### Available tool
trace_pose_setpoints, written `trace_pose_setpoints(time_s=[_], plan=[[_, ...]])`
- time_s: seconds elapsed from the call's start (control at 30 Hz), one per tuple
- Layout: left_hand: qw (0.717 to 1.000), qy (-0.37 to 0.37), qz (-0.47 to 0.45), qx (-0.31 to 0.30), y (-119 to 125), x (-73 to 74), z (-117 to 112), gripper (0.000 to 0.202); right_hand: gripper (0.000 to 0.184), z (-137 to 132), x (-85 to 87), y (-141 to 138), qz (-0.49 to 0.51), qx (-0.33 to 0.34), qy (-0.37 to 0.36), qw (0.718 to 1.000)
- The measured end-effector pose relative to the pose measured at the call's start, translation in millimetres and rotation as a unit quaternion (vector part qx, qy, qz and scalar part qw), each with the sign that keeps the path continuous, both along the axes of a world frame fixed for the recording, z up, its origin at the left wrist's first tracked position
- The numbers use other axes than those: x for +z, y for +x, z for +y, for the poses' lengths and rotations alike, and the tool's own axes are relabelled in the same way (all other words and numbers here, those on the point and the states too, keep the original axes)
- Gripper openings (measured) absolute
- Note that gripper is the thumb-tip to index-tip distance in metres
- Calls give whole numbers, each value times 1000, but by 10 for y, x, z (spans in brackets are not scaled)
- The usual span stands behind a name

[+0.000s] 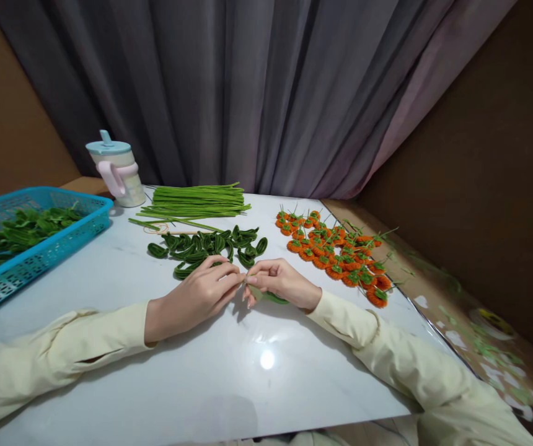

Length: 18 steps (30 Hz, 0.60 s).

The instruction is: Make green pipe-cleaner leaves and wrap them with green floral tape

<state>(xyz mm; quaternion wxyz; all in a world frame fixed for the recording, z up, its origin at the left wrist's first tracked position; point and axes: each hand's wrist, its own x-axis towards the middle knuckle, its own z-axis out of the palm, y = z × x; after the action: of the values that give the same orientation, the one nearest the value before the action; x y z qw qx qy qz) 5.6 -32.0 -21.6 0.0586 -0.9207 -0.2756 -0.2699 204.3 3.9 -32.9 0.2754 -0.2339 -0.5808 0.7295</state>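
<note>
My left hand [196,296] and my right hand [278,282] meet at the middle of the white table [229,378], fingertips pinched together on a small green leaf piece [266,296] that lies under my right hand. Both hands are closed in a pinch. Just behind them lies a pile of dark green looped leaves [211,246]. Further back sits a bundle of straight green stems [196,201]. To the right, several orange flower heads with green centres [336,254] are spread out.
A blue plastic basket [38,254] with green leaves stands at the left. A white cup with a pink handle and light blue lid [118,170] is behind it. Grey curtain hangs at the back. A patterned surface [471,334] lies beyond the table's right edge.
</note>
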Motion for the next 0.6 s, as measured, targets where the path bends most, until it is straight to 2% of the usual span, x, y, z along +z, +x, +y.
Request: trace_pose_setpoints(time_s=[0.2, 0.37, 0.43, 0.5, 0.6], plan=[[1000, 25, -5, -8, -19, -29, 14, 20, 35, -31, 8, -24, 19, 2, -26, 999], [999, 16, -25, -26, -21, -43, 17, 20, 37, -48, 11, -33, 16, -9, -6, 1000], [998, -44, -48, -27, -8, -26, 10, 19, 39, -41, 6, -29, 6, -8, 12, 1000], [986, -143, -80, -6, 8, 1, 1, 20, 38, -31, -2, -19, -14, -6, 36, 999], [942, -308, -129, 31, 32, 55, -2, 19, 31, -28, -5, 2, -49, -11, 89, 995]])
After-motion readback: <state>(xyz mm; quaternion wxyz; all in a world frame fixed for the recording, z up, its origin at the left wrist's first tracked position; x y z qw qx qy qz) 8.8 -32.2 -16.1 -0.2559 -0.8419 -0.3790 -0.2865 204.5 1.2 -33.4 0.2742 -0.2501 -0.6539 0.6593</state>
